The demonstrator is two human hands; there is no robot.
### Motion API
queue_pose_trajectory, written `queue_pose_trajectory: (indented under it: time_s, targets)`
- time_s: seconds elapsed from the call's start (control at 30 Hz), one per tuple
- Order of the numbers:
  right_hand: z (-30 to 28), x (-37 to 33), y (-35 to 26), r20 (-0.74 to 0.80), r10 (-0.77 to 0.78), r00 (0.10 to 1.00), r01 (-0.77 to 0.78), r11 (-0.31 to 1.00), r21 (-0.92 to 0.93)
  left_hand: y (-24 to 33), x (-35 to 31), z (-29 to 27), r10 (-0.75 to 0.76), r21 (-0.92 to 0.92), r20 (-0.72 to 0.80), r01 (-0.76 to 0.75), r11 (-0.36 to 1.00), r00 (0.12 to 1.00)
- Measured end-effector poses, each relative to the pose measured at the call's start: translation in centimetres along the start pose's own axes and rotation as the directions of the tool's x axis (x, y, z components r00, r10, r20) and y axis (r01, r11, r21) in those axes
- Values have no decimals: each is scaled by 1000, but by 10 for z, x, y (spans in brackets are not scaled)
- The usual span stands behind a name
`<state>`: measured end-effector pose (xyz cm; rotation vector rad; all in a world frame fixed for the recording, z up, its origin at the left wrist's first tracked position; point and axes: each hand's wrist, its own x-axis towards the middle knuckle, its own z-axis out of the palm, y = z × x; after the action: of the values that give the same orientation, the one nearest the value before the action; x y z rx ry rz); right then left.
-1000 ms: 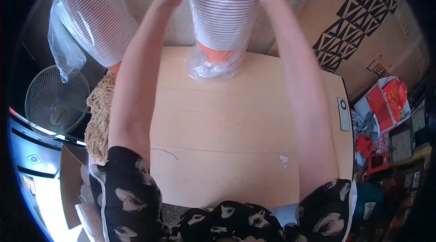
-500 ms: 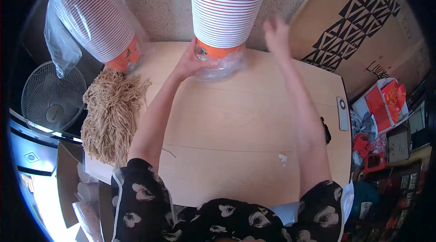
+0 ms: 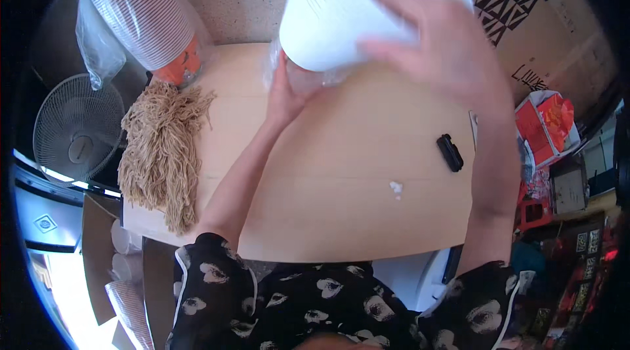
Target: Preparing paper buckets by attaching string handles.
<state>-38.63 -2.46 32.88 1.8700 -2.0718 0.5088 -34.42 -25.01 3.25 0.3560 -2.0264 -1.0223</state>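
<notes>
My left hand [image 3: 289, 97] is curled round the lower end of a white stack of cups [image 3: 328, 21], thumb up its near left side; some fingers are hidden, and crumpled film [image 3: 335, 76] shows at the base. The stack tilts over the far part of the surface [image 3: 341, 212], its wide mouth toward the upper right; I cannot tell whether its base rests there. My right hand [image 3: 440, 48] is blurred in front of the mouth, thumb and fingers spread apart; whether it touches the cups I cannot tell.

To my left, a second stack [image 3: 134, 15] leans in clear plastic, its bottom orange, just beyond a beige mop head [image 3: 161, 153] lying on the surface. A fan [image 3: 81, 133] is farther left. Toward my right forearm lie a black clip [image 3: 450, 153] and some white bits [image 3: 396, 187].
</notes>
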Motion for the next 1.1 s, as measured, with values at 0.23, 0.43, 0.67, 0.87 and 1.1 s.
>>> queue_pose_trajectory:
  time_s: [0.23,0.43,0.67,0.87,1.1]
  targets:
    - [119,-177,-75,-294,112,949,-136,989,-63,47,-34,20,-32,-159,202,66,985,979]
    - [210,-156,-89,-479,548,685,-361,827,431,3,-3,20,-118,84,239,101,991,964]
    - [274,-108,-62,-434,767,472,-278,597,753,16,13,2,-33,40,202,26,999,979]
    - [289,-117,-68,-347,747,567,-242,554,797,74,-53,-41,-125,-149,230,162,976,965]
    - [239,-160,-101,-220,669,710,-97,403,910,150,-82,-51,329,-245,443,-240,939,834]
